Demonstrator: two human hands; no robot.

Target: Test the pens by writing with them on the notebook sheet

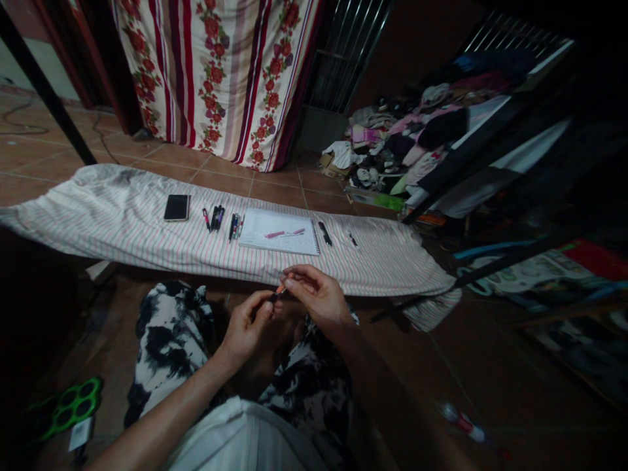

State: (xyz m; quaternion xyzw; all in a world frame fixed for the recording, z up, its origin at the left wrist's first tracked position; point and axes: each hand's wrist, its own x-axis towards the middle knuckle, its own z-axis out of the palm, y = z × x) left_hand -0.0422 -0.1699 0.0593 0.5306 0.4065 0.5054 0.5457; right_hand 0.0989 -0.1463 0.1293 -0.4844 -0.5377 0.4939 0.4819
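Note:
My left hand (249,327) and my right hand (316,294) meet over my lap, both pinched on a small pen (277,292) with an orange end. The left grips its dark barrel, the right its orange tip. Ahead on the floor lies a striped cloth (112,222). On it rest a spiral notebook (280,231) with two pink pens on the page, a phone (176,207), several dark pens (223,220) left of the notebook, and a black pen (324,233) to its right.
A floral striped curtain (220,72) hangs at the back. A heap of clothes (407,144) lies at the right beside a dark bed frame (490,163). A green plastic item (69,409) sits at lower left, a small bottle (461,422) at lower right.

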